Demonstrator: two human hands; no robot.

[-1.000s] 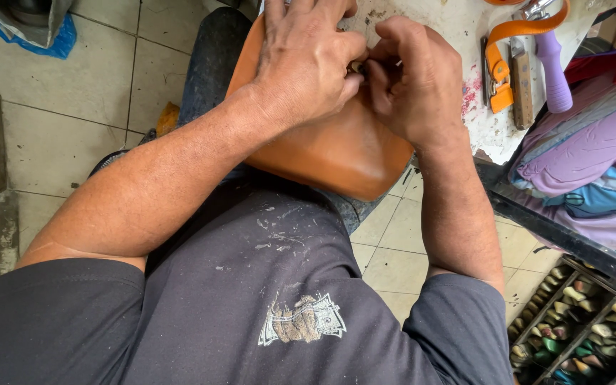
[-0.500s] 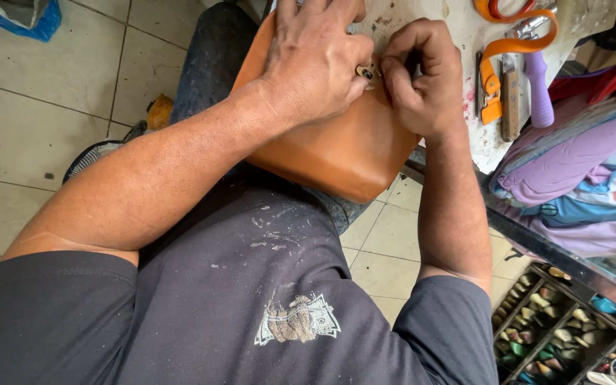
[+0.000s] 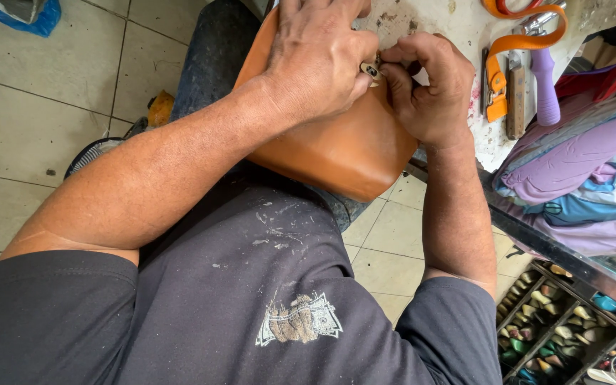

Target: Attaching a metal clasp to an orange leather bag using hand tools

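The tan leather bag (image 3: pixel 344 153) rests on the person's lap against the bench (image 3: pixel 458 28). Left hand (image 3: pixel 319 60) presses on it; right hand (image 3: pixel 429 89) pinches a small metal fitting (image 3: pixel 372 69).

The bag (image 3: pixel 351 153) sat on the person's lap, against the worktop (image 3: pixel 465 28) edge. Left hand (image 3: pixel 319 60) lay on top of it, right hand (image 3: pixel 429 89) just beside, touching. Straps (image 3: pixel 497 78) lay on the worktop to the right; a compartment tray (image 3: pixel 572 321) sat below.
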